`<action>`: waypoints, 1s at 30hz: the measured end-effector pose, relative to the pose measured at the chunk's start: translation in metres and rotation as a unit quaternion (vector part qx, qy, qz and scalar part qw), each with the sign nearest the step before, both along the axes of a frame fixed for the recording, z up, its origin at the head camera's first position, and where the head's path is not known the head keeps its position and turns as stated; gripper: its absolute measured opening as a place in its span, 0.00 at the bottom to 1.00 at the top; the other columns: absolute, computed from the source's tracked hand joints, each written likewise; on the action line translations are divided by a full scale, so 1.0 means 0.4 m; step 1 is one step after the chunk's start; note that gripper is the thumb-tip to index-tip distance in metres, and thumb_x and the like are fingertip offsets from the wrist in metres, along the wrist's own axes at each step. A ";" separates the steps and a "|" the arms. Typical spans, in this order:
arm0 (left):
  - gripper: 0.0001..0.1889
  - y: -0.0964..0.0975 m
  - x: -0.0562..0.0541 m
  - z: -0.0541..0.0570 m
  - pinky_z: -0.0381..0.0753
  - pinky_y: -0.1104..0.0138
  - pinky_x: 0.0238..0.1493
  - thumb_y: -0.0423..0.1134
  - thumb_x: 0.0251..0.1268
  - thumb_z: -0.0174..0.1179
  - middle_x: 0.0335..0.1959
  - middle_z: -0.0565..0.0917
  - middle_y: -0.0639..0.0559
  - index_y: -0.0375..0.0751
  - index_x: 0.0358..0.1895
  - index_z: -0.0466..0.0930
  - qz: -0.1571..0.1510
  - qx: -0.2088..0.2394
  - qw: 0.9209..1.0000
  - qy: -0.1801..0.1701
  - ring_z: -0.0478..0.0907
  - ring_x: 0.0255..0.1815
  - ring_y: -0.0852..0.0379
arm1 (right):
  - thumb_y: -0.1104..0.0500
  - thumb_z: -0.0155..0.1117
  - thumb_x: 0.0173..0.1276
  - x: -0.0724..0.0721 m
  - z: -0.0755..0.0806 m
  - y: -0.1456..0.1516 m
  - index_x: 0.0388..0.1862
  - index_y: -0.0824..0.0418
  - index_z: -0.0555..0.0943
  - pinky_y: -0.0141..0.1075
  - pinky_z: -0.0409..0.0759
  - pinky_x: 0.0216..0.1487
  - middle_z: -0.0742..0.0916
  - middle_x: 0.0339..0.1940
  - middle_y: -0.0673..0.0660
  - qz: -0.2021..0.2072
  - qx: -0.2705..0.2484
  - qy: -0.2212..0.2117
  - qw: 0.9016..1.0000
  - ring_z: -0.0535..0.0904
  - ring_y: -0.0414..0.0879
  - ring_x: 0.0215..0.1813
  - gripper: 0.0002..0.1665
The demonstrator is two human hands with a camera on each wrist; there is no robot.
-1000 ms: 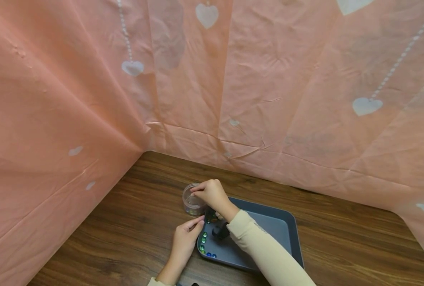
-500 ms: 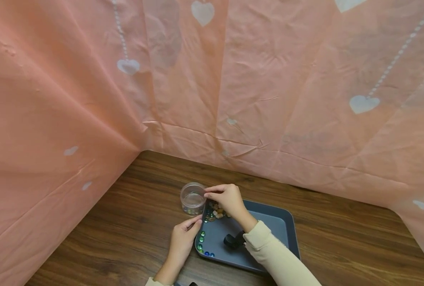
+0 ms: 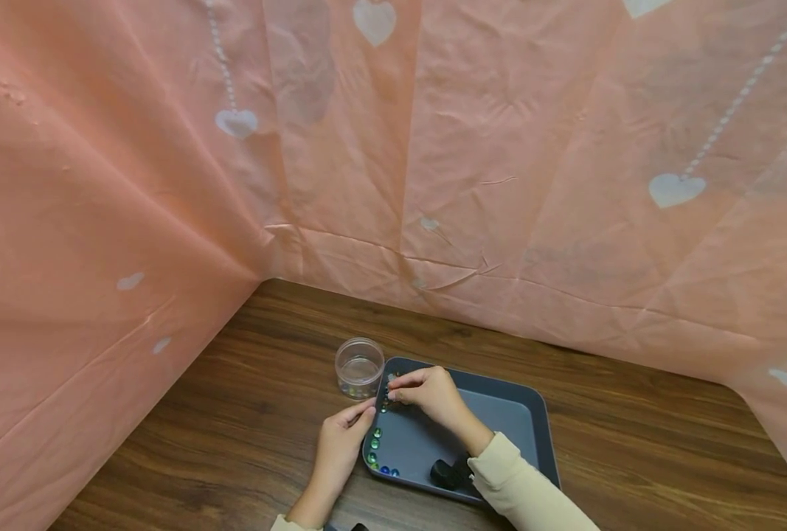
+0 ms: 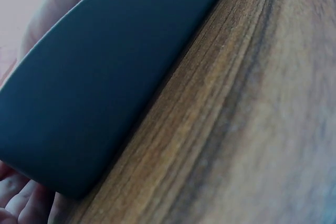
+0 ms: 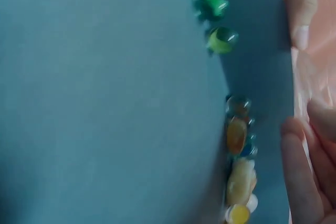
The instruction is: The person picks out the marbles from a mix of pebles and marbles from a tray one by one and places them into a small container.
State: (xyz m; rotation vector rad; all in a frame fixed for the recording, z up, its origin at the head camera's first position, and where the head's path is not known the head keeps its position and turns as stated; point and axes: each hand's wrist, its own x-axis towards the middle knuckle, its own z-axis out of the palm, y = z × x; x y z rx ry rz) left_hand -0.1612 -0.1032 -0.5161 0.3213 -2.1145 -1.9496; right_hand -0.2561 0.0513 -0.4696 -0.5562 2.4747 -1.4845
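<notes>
A dark grey tray (image 3: 546, 435) lies on the table. Its left edge is held between the thumb and fingers of my left hand (image 3: 343, 442). My right hand (image 3: 433, 398) hovers over the tray's far left corner, fingertips slightly apart beside the small stones there; nothing shows between them. Green glass marbles (image 3: 375, 443) and blue marbles (image 3: 384, 470) line the left side and near left corner. In the right wrist view, an orange pebble (image 5: 237, 135) and a cream pebble (image 5: 240, 182) lie along the tray wall. A clear round tub (image 3: 360, 363) stands just outside the far left corner.
The brown wood-grain table (image 3: 234, 413) reaches back to a pink cloth curtain (image 3: 499, 184) with white hearts, which encloses the left and far sides. A black wrist device (image 3: 445, 474) shows above the tray, near the right sleeve (image 3: 519, 479).
My right hand has moved from over the clear tub, rightward and then down to the stones in the tray's far left corner. My left hand has stayed on the tray edge.
</notes>
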 end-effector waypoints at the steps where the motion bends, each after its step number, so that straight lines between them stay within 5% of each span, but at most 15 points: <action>1: 0.12 0.000 -0.001 0.000 0.81 0.78 0.48 0.37 0.66 0.64 0.49 0.88 0.40 0.34 0.48 0.87 -0.001 0.001 1.000 0.000 0.84 0.53 0.52 | 0.59 0.78 0.55 0.001 -0.003 0.004 0.35 0.61 0.91 0.28 0.80 0.32 0.92 0.34 0.57 0.012 0.002 -0.004 1.000 0.83 0.35 0.34 0.09; 7: 0.12 -0.001 -0.003 0.000 0.81 0.78 0.48 0.37 0.66 0.65 0.49 0.88 0.39 0.33 0.48 0.87 -0.002 0.010 1.000 0.003 0.83 0.51 0.59 | 0.59 0.79 0.55 0.002 -0.012 0.014 0.35 0.60 0.91 0.27 0.81 0.39 0.92 0.35 0.56 0.072 0.010 -0.027 0.997 0.85 0.36 0.40 0.09; 15: 0.13 -0.002 -0.002 -0.003 0.81 0.79 0.48 0.38 0.66 0.65 0.48 0.88 0.40 0.34 0.48 0.87 -0.002 0.004 1.000 0.005 0.83 0.51 0.56 | 0.60 0.79 0.54 0.009 -0.013 0.007 0.34 0.63 0.91 0.24 0.79 0.36 0.92 0.33 0.59 0.136 0.018 -0.034 0.990 0.81 0.32 0.35 0.10; 30: 0.12 -0.001 -0.005 -0.003 0.82 0.77 0.48 0.37 0.66 0.64 0.48 0.88 0.39 0.33 0.47 0.87 0.005 0.000 1.000 -0.005 0.84 0.53 0.48 | 0.63 0.79 0.52 0.011 -0.032 -0.011 0.32 0.63 0.91 0.25 0.80 0.33 0.92 0.28 0.56 0.185 0.041 -0.046 0.981 0.83 0.31 0.30 0.08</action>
